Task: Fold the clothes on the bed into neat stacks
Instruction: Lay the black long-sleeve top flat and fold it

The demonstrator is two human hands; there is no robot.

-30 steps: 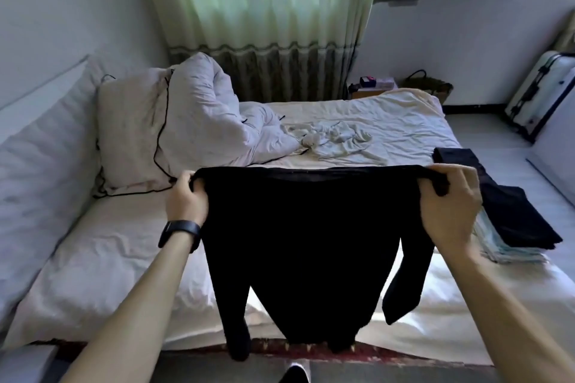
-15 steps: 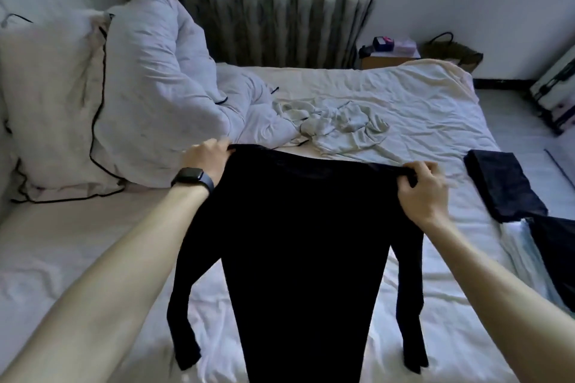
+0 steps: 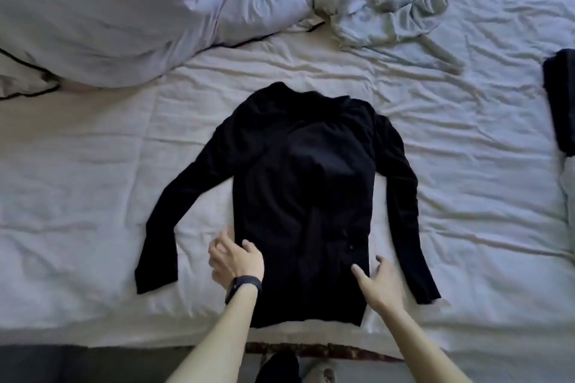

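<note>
Your left hand (image 3: 236,261) and right hand (image 3: 378,281) are touching the black shirt (image 3: 305,183), fingers wide. It is lying flat between your fingers.

Both hands low, fingers loose

My left hand (image 3: 236,261) lies palm down, fingers relaxed and slightly parted. My right hand (image 3: 378,284), to its right, spreads straight fingers with the thumb angled left. Both forearms reach in from the near edge

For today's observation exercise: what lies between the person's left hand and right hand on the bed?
In the head view, the lower body of the black long-sleeved top lies flat between the left hand and the right hand, one hand at each side edge.
</note>
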